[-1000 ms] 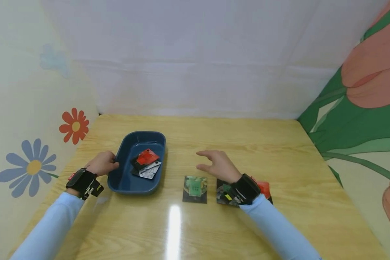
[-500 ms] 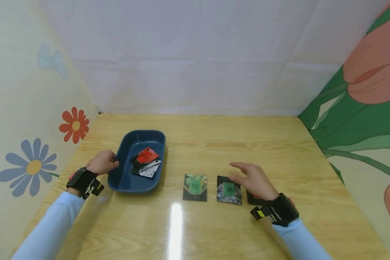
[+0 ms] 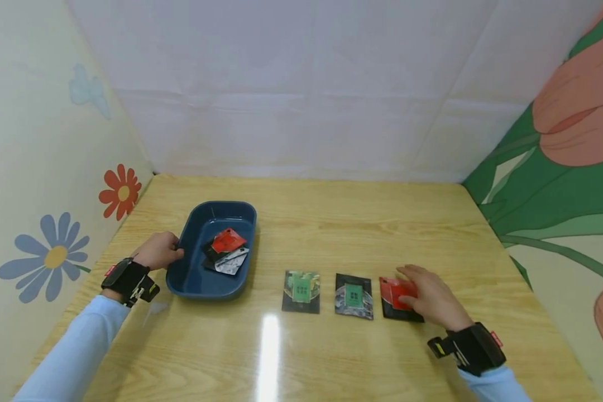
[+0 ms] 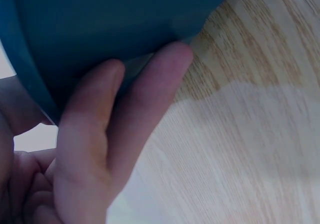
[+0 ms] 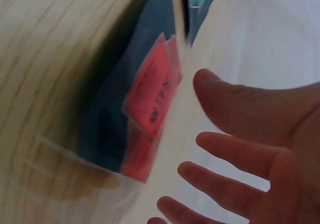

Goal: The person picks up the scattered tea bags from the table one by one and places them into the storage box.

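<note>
Red packet, flat on the table at the row's right end, and here's the right hand at its edge, fingers spread, pinching nothing! Half a second ago it hung by the middle packet; the reach now seems settled on red. Left hand, unmoved, pinches the tray.

A wooden table bears a blue tray and three packets.
</note>
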`<action>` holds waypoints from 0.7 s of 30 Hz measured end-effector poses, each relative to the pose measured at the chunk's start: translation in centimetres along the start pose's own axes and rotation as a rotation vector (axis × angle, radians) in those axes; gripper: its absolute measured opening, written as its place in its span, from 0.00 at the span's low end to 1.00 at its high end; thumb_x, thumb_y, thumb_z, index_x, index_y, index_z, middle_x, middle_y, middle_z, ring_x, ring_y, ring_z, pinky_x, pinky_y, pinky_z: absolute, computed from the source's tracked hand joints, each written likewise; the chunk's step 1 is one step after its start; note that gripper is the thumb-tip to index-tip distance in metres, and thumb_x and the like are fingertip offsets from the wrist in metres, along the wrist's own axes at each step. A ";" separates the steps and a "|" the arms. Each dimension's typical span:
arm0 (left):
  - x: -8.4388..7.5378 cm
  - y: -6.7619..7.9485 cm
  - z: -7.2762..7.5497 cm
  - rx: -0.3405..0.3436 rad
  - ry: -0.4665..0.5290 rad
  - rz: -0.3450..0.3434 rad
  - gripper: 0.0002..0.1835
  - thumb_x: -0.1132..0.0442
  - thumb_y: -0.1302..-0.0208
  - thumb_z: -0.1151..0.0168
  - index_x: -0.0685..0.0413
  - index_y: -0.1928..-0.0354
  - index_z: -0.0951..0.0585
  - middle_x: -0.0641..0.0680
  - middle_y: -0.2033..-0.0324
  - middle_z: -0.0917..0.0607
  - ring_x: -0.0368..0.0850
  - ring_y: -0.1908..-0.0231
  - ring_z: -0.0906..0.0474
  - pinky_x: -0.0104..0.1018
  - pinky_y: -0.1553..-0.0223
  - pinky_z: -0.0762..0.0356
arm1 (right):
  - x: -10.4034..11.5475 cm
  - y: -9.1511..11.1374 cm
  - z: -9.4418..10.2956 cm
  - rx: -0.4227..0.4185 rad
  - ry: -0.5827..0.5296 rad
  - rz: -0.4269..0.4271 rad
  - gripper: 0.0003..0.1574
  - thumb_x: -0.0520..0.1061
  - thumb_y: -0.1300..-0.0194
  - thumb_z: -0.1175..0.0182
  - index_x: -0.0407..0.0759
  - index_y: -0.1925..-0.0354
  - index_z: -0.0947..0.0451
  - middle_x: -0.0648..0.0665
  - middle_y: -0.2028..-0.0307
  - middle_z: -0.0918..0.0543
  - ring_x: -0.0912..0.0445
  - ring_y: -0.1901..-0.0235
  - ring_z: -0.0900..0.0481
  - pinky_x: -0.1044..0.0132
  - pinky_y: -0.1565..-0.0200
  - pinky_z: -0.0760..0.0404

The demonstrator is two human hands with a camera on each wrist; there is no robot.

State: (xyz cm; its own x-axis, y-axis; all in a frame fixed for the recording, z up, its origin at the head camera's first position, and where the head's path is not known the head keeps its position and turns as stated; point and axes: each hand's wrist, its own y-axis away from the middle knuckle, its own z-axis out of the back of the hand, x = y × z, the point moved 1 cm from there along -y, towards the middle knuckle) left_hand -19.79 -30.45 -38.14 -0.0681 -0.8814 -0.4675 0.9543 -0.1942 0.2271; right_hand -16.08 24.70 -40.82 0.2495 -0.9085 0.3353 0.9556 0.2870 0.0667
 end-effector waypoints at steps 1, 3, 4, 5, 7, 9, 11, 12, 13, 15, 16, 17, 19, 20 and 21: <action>0.0 0.0 0.1 -0.003 0.000 0.000 0.10 0.67 0.35 0.44 0.63 0.74 0.22 0.52 0.82 0.21 0.40 0.80 0.23 0.33 0.77 0.25 | -0.2 -0.1 -0.1 0.001 0.009 -0.002 0.35 0.38 0.42 0.30 0.28 0.39 0.28 0.22 0.41 0.27 0.26 0.43 0.29 0.31 0.44 0.31; 0.0 0.1 0.1 -0.007 0.004 -0.003 0.10 0.68 0.35 0.44 0.63 0.75 0.22 0.52 0.82 0.22 0.40 0.80 0.23 0.33 0.77 0.24 | -0.4 -0.2 -0.4 0.008 0.015 -0.011 0.34 0.39 0.42 0.30 0.29 0.39 0.27 0.23 0.43 0.25 0.28 0.45 0.28 0.32 0.45 0.29; 0.0 0.1 0.1 -0.008 0.006 -0.003 0.10 0.68 0.35 0.44 0.63 0.75 0.22 0.52 0.83 0.23 0.40 0.80 0.23 0.33 0.77 0.24 | -0.5 -0.3 -0.6 0.006 0.018 -0.011 0.34 0.40 0.42 0.30 0.29 0.40 0.26 0.23 0.44 0.25 0.28 0.46 0.27 0.33 0.46 0.29; 0.0 0.1 0.1 -0.008 0.009 -0.004 0.10 0.68 0.35 0.43 0.62 0.75 0.22 0.51 0.83 0.23 0.40 0.80 0.23 0.33 0.77 0.24 | -0.6 -0.3 -0.8 0.006 0.019 -0.014 0.33 0.40 0.42 0.29 0.30 0.41 0.26 0.23 0.45 0.24 0.29 0.47 0.26 0.34 0.47 0.28; 0.0 0.1 0.0 -0.007 0.012 0.000 0.11 0.68 0.35 0.43 0.61 0.77 0.24 0.50 0.84 0.25 0.40 0.81 0.24 0.33 0.77 0.25 | -0.7 -0.4 -1.1 -0.005 0.023 -0.009 0.32 0.40 0.44 0.28 0.30 0.42 0.24 0.25 0.47 0.23 0.32 0.50 0.25 0.37 0.49 0.26; 0.1 0.0 -0.2 -0.012 0.006 0.003 0.12 0.68 0.36 0.43 0.59 0.79 0.25 0.49 0.85 0.27 0.40 0.81 0.25 0.33 0.77 0.26 | -0.8 -0.5 -1.4 -0.018 0.022 -0.010 0.31 0.39 0.45 0.27 0.30 0.44 0.23 0.26 0.50 0.23 0.34 0.53 0.26 0.39 0.52 0.25; 0.2 0.0 -0.3 -0.014 0.006 0.007 0.12 0.67 0.36 0.43 0.59 0.79 0.25 0.48 0.85 0.27 0.40 0.81 0.25 0.33 0.77 0.26 | -0.9 -0.5 -1.6 -0.028 0.014 -0.017 0.30 0.38 0.47 0.27 0.31 0.47 0.24 0.28 0.53 0.23 0.37 0.56 0.27 0.43 0.56 0.25; 0.3 -0.1 -0.4 -0.015 0.005 0.009 0.12 0.67 0.36 0.42 0.60 0.78 0.25 0.48 0.85 0.27 0.40 0.81 0.25 0.33 0.77 0.26 | -0.9 -0.6 -1.7 -0.032 0.010 -0.019 0.28 0.38 0.47 0.27 0.31 0.49 0.24 0.30 0.55 0.22 0.38 0.57 0.27 0.45 0.58 0.25; 0.4 -0.1 -0.4 -0.015 0.004 0.008 0.11 0.67 0.35 0.42 0.61 0.77 0.24 0.49 0.84 0.26 0.40 0.81 0.24 0.33 0.77 0.26 | -1.0 -0.7 -1.7 -0.030 0.007 -0.022 0.27 0.38 0.48 0.26 0.32 0.51 0.24 0.33 0.58 0.22 0.40 0.59 0.28 0.48 0.59 0.26; 0.5 -0.2 -0.5 -0.013 0.007 0.009 0.10 0.67 0.35 0.43 0.63 0.75 0.22 0.50 0.84 0.25 0.41 0.80 0.24 0.33 0.77 0.25 | -1.0 -0.8 -1.6 -0.026 0.002 -0.022 0.25 0.38 0.49 0.26 0.35 0.55 0.26 0.38 0.62 0.23 0.44 0.62 0.29 0.53 0.61 0.29; 0.6 -0.2 -0.5 -0.010 0.010 0.012 0.10 0.67 0.35 0.43 0.63 0.74 0.22 0.50 0.84 0.25 0.41 0.80 0.24 0.33 0.77 0.25 | -1.0 -0.9 -1.6 -0.021 -0.004 -0.022 0.24 0.38 0.49 0.26 0.36 0.56 0.27 0.40 0.64 0.23 0.45 0.63 0.30 0.55 0.63 0.32; 0.6 -0.3 -0.5 -0.009 0.010 0.012 0.10 0.67 0.35 0.43 0.63 0.74 0.22 0.50 0.84 0.25 0.40 0.81 0.24 0.33 0.77 0.26 | -1.0 -1.0 -1.6 -0.017 -0.012 -0.017 0.23 0.38 0.49 0.26 0.37 0.58 0.27 0.42 0.66 0.24 0.47 0.65 0.31 0.57 0.64 0.33; 0.8 -0.4 -0.4 -0.010 0.010 0.012 0.11 0.67 0.36 0.43 0.62 0.76 0.23 0.49 0.85 0.26 0.40 0.81 0.24 0.33 0.77 0.26 | -0.9 -1.1 -1.5 0.002 -0.040 -0.014 0.22 0.37 0.48 0.26 0.38 0.60 0.29 0.45 0.69 0.25 0.51 0.69 0.31 0.61 0.67 0.34; 0.8 -0.5 -0.3 -0.011 0.011 0.014 0.11 0.68 0.36 0.43 0.60 0.78 0.24 0.49 0.85 0.27 0.40 0.81 0.25 0.33 0.77 0.26 | -0.9 -1.2 -1.4 0.013 -0.055 -0.016 0.22 0.37 0.48 0.27 0.38 0.61 0.30 0.45 0.71 0.25 0.52 0.71 0.31 0.62 0.68 0.34; 0.8 -0.5 -0.3 -0.011 0.011 0.008 0.12 0.68 0.36 0.44 0.60 0.79 0.25 0.48 0.85 0.28 0.40 0.82 0.25 0.33 0.77 0.26 | -0.9 -1.3 -1.4 0.025 -0.070 -0.020 0.22 0.36 0.47 0.27 0.38 0.62 0.31 0.46 0.72 0.26 0.53 0.72 0.32 0.63 0.70 0.34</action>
State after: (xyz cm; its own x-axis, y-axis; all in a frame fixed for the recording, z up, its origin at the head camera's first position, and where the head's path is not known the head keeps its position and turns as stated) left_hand -20.26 -30.95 -38.86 -0.0569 -0.8782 -0.4749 0.9579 -0.1821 0.2220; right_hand -17.29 24.76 -42.52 0.2183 -0.8906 0.3989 0.9557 0.2778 0.0971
